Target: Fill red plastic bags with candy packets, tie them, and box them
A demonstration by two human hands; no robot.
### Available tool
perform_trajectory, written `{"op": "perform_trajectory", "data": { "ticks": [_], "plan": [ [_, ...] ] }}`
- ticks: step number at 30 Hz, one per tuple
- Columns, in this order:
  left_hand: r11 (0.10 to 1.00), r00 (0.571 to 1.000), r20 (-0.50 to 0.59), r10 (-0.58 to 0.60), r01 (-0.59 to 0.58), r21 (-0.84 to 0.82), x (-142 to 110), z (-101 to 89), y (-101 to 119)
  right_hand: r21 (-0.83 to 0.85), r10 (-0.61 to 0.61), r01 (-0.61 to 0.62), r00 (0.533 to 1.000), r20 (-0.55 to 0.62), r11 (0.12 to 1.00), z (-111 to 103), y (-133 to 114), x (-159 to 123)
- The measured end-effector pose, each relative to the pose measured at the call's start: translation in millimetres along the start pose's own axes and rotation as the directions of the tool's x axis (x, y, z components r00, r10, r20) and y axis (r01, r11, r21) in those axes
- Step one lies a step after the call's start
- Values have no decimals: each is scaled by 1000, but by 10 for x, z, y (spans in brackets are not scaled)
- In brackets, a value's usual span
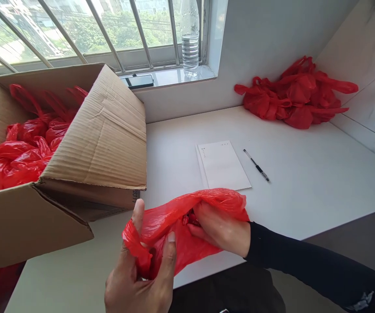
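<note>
A red plastic bag [168,213] is held in front of me, over the table's near edge. My left hand [145,284] grips the bag's left end, with its handle looped around the fingers and the thumb on the near side. My right hand [222,228] reaches into the bag's mouth from the right, its fingers curled and partly covered by the plastic. Beside those fingers, small shiny red pieces [185,219] show inside the bag; their kind is unclear, and what the fingertips hold is hidden.
At left, an open cardboard box [105,130] holds several knotted red bags [27,152]. A notepad [225,165] and pen [256,165] lie mid-table. More red bags [295,95] are heaped at back right. A water bottle [190,48] and phone [139,81] rest on the windowsill.
</note>
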State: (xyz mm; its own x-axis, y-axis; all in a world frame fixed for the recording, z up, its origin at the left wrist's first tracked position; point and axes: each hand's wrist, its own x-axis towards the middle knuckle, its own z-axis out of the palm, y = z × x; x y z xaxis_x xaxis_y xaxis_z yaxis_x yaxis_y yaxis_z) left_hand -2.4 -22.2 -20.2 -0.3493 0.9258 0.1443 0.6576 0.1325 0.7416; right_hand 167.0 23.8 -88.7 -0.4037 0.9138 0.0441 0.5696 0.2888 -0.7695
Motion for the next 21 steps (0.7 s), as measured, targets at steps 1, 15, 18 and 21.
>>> {"op": "perform_trajectory", "data": {
  "ticks": [1,15,18,21],
  "plan": [
    [1000,1000,-8,-5,5,-2,-4,-1,-2,-35,23,-24,1000,-13,999,-10,-13,-13],
    [1000,999,-38,-10,10,-6,-66,37,77,-90,140,-136,989,41,987,-67,-67,-43],
    [999,998,-36,-52,52,-10,-61,43,89,-131,134,-129,991,29,983,-58,-28,-113],
    [997,998,-40,-43,41,-64,-60,57,102,-108,109,-102,992,63,989,-95,-13,-144]
  ]
}}
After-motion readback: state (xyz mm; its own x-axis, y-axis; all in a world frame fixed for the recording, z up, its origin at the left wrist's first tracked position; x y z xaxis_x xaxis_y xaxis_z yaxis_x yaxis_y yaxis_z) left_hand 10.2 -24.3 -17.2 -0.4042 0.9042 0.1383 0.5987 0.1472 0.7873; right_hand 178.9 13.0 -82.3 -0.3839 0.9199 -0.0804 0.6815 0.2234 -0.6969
